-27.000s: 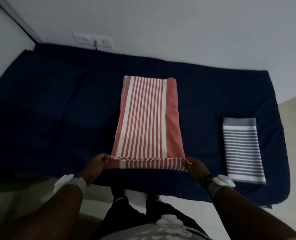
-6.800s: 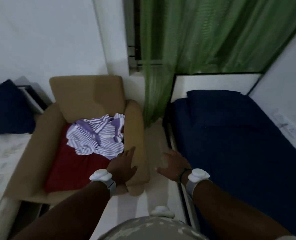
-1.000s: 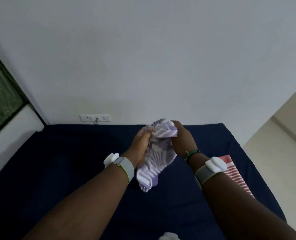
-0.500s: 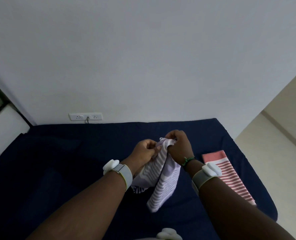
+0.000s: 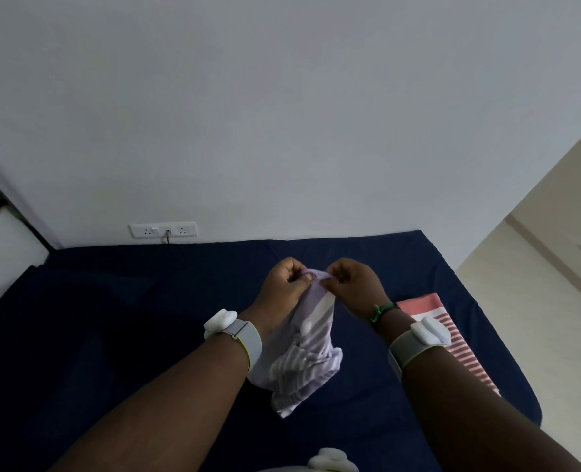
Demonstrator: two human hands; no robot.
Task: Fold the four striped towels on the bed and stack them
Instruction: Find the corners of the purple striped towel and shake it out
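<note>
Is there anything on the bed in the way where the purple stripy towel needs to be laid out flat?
Nothing visible. Both the left hand and right hand pinch the purple striped towel over bare blue bed. The folded red striped towel lies off to the right.

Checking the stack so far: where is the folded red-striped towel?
The red-striped towel lies near the bed's right edge, partly behind the right forearm.
</note>
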